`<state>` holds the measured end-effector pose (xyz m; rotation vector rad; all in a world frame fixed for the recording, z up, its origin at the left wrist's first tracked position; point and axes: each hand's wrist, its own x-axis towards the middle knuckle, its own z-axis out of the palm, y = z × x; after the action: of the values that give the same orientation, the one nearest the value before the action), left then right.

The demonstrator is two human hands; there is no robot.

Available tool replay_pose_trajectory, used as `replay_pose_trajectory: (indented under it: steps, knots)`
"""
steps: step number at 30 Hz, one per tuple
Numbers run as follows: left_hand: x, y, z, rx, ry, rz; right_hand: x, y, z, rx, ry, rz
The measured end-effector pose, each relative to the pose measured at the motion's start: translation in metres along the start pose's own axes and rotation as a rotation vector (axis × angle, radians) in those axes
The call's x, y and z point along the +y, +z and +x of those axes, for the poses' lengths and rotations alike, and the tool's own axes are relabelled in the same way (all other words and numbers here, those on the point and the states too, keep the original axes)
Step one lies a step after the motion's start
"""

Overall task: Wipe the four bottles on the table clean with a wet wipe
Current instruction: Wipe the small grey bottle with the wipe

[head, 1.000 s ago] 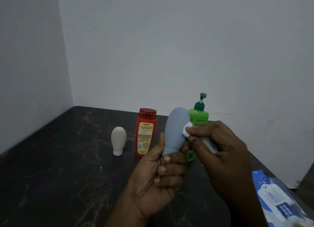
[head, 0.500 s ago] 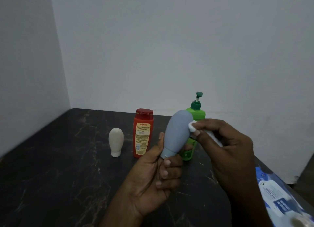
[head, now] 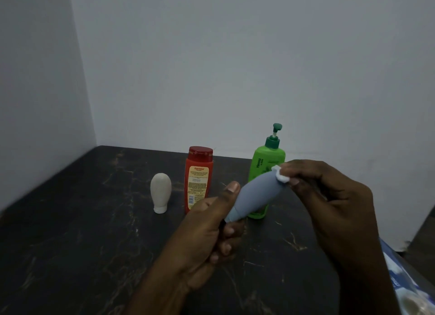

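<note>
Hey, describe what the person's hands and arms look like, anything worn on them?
Both are bare: the left hand and right hand show no gloves, rings, watch or bracelets. The forearms are bare too, with no sleeve visible down to the frame's lower edge. Fingernails are short and unpainted. No markings can be made out in the dim light.

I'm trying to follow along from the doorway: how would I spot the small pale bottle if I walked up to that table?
Start at the dark marbled table set in the room's corner. Three bottles stand toward its back edge; the small pale bottle is the leftmost, just left of the red bottle. It is the shortest, egg-shaped, off-white, unlabelled, and stands on its cap.
</note>
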<state>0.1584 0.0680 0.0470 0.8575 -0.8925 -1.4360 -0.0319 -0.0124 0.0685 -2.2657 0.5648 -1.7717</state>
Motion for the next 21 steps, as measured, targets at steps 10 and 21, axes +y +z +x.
replay_pose_trajectory:
  steps: [10,21]
  knots:
    - [-0.010,0.015,0.001,0.043,0.209,0.104,-0.005,0.003,-0.002,-0.057,-0.193,-0.323]
    - [-0.002,0.006,0.006,0.085,0.223,-0.125,-0.009,0.023,-0.008,0.155,-0.147,-0.385]
